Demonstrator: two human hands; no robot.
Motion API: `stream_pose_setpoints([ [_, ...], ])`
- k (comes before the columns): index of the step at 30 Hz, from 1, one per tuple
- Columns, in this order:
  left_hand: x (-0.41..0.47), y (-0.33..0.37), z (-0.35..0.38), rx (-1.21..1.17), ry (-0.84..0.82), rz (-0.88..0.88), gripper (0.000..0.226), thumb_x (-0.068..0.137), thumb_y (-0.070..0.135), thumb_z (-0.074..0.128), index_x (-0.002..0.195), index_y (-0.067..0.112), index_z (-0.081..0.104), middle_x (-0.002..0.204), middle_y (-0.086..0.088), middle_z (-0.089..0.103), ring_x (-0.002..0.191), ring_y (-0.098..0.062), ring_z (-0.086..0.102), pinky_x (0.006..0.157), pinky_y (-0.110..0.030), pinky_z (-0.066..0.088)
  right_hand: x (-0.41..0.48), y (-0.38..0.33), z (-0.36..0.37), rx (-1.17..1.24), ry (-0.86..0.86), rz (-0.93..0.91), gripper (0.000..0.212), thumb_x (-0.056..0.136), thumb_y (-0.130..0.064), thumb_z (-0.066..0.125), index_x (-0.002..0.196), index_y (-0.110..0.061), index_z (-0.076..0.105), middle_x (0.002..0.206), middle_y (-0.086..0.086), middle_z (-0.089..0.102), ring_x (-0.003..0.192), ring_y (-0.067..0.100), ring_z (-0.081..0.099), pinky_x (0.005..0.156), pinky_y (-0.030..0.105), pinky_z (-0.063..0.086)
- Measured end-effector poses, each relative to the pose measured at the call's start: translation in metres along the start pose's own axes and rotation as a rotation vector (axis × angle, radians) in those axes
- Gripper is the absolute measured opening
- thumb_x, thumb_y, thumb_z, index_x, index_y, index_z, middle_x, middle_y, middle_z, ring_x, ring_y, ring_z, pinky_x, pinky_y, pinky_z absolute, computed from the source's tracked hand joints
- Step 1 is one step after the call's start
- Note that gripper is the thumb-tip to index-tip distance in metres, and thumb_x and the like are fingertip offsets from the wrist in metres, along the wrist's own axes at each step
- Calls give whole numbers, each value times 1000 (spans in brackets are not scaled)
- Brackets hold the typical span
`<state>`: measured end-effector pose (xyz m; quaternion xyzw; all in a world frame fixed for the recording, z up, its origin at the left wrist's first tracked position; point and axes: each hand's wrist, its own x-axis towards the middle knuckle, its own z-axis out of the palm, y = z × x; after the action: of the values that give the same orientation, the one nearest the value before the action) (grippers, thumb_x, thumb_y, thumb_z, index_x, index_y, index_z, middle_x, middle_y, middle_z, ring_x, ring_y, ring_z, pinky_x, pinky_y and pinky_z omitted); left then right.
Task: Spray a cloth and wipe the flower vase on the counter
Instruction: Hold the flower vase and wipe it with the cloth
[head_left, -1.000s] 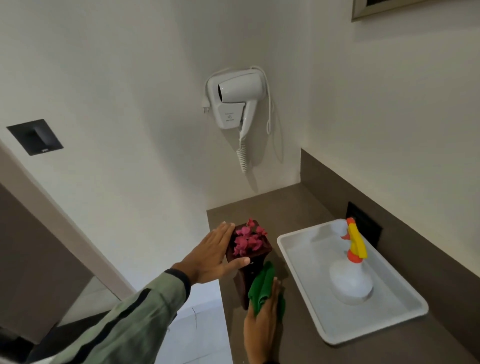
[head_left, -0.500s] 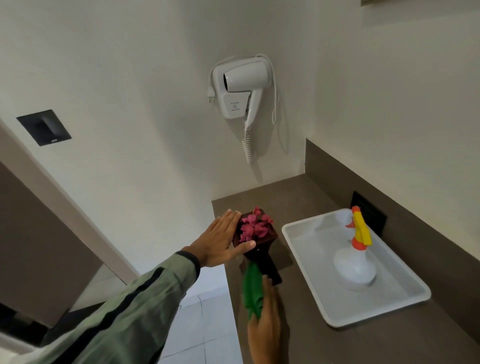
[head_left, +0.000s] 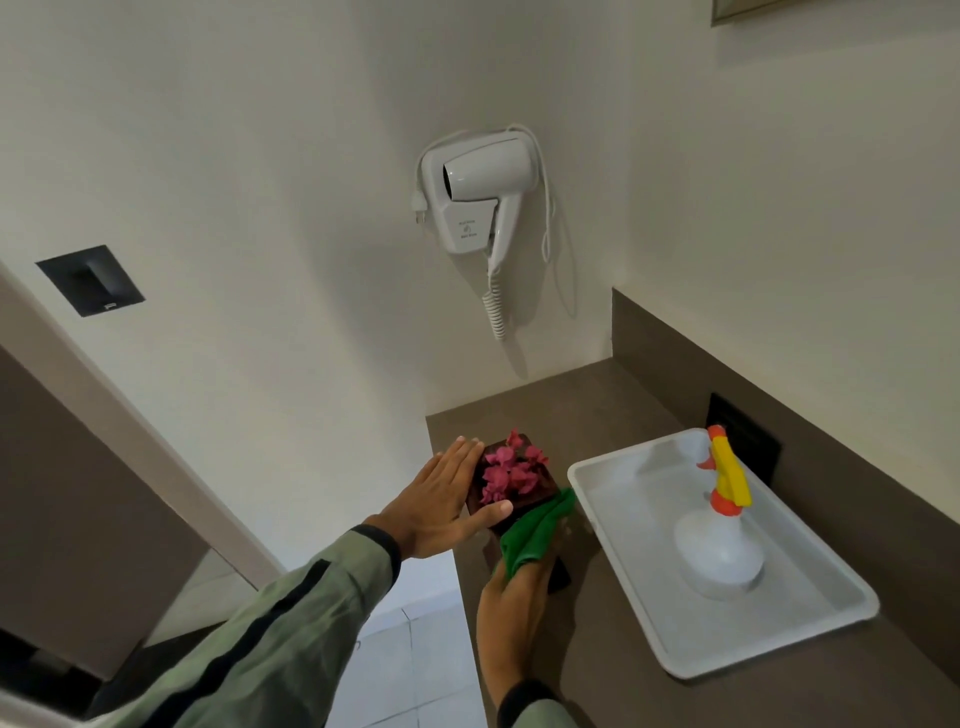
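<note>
Cloth (head_left: 535, 535) has slid up the vase (head_left: 519, 506) side since half a second ago, now reaching its rim. Left hand (head_left: 447, 501) steadies the vase, fingers spread flat, thumb across the front. Right hand (head_left: 511, 618) is clamped on the cloth. Vase sits at the worktop's (head_left: 571, 415) left edge, beside the tray (head_left: 691, 670) holding the sprayer (head_left: 722, 519). Wiping step underway; next probably another face, keeping the brace so nothing tips off the edge.
</note>
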<state>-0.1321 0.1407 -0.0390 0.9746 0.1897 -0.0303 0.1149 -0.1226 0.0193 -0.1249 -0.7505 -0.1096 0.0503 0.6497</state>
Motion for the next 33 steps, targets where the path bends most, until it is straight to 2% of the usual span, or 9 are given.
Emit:
stream_pose_setpoints([
  [4,0,-1,-1,9,-4,-1,101,80,84,20,153,19,-3,165,-6,2,150,-16,-6,122,-38,0,-7,-4,-3,-51,-18,-48,82,86,1,63,144,-14,7,154,21,23,134,38,38,105,47,41],
  [8,0,0,-2,13,-19,-11,99,81,83,19,153,19,-3,165,-5,1,150,-15,-7,121,-35,-2,-21,-1,-7,-76,-133,-122,95,68,10,78,139,-4,18,140,34,40,107,47,62,77,44,58],
  [11,0,2,-4,27,-38,-17,100,80,83,19,153,20,-5,165,-5,-2,150,-15,-8,121,-35,-3,-22,4,-16,-252,-221,-259,103,72,-22,80,146,-2,12,135,26,48,100,37,66,84,12,50],
  [13,0,2,-6,42,-44,-19,100,81,83,19,153,19,-6,165,-5,-2,150,-15,-8,120,-34,-4,-24,14,-23,-274,-409,-217,108,53,-30,91,141,-5,33,135,11,47,106,28,66,83,16,52],
  [15,0,4,-7,55,-37,-18,99,81,83,19,153,19,-5,165,-6,-2,150,-15,-8,121,-35,-3,-24,33,-40,-235,-544,-221,92,77,-22,74,146,-21,12,152,1,13,138,15,36,108,16,31],
  [17,0,4,-7,59,-32,-17,100,81,83,19,153,18,-4,165,-6,-1,150,-15,-7,122,-37,-1,-24,56,-55,-171,-602,-191,77,93,-15,50,137,-39,-8,152,-16,-7,142,0,7,111,9,8],
  [24,-1,4,-5,66,-13,-20,101,80,84,18,153,18,-3,165,-6,1,150,-15,-6,122,-37,-2,10,28,-50,-186,-13,-51,69,76,8,72,137,9,37,132,31,53,116,43,57,103,26,38],
  [29,-1,5,-5,71,-2,-13,101,80,83,19,153,16,0,164,-8,5,151,-18,-3,123,-42,2,3,22,-19,-212,-145,35,76,88,-3,62,147,-13,14,155,22,21,135,42,35,103,57,42],
  [33,-1,2,-2,80,18,-6,102,79,85,17,153,17,0,164,-7,5,151,-17,-4,123,-40,0,-22,36,-6,-268,-253,-13,87,69,2,80,140,-6,31,144,32,38,104,47,63,70,53,61],
])
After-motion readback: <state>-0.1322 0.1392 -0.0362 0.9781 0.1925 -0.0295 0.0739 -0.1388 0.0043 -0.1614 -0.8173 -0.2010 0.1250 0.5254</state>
